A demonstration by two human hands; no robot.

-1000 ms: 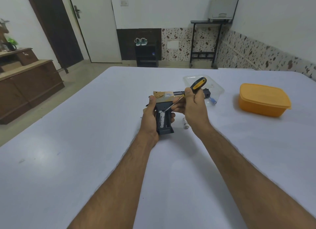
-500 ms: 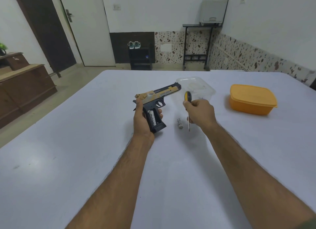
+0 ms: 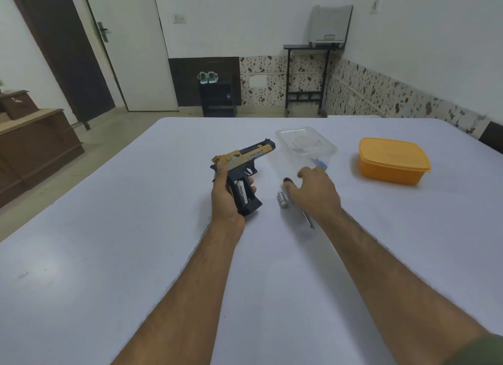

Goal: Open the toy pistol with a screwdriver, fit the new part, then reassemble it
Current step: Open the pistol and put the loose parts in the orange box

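Note:
My left hand grips the toy pistol by its dark handle, with the gold slide pointing away to the right. The handle's side is open and a white battery sits inside it. My right hand is low over the table, palm down, and holds the screwdriver. The black handle end pokes out by my thumb and the metal shaft runs back under my wrist. A loose white battery lies on the table between my hands.
A clear plastic container stands just beyond my right hand, with a small blue item at its near edge. An orange lidded box sits farther right. The white table stretches wide to the left and toward me.
The screwdriver came off the pistol's handle. My right hand carried it right and down to the table beside the loose battery. My left hand turned the pistol so that its barrel points away.

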